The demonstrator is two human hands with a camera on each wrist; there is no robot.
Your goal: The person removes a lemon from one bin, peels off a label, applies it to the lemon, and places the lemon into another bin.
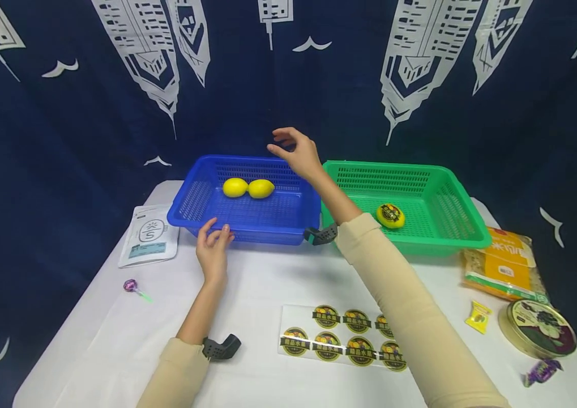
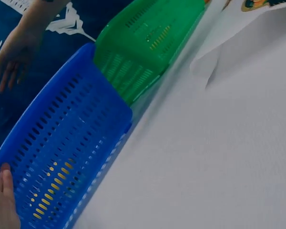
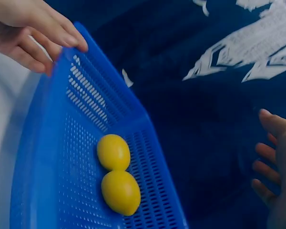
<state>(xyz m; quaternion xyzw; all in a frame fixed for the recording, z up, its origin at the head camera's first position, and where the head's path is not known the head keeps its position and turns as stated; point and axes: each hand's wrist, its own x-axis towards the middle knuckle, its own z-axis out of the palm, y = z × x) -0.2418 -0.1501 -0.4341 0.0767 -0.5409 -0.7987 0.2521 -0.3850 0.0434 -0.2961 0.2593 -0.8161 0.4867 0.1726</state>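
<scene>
My left hand (image 1: 213, 252) grips the front rim of a blue plastic basket (image 1: 268, 233), left of its middle, with fingertips at the edge. Two yellow lemons (image 1: 261, 188) lie side by side inside, near the back; neither shows a label. My right hand (image 1: 299, 152) hovers above the basket's back right corner, holding nothing, its fingers loosely bent and apart from the thumb. In the right wrist view, that hand (image 3: 281, 162) is well clear of the lemons (image 3: 120, 192). A lemon (image 1: 390, 216) with a round black-and-gold sticker lies in the green basket (image 1: 451, 218).
A sheet of round stickers (image 1: 308, 358) lies at front, partly behind my right sleeve. At left are a white pouch (image 1: 150, 235) and a lollipop (image 1: 131, 285). At right are a grain bag (image 1: 504, 263), yellow sweet (image 1: 479, 316), round tin (image 1: 538, 327) and purple sweet (image 1: 543, 372).
</scene>
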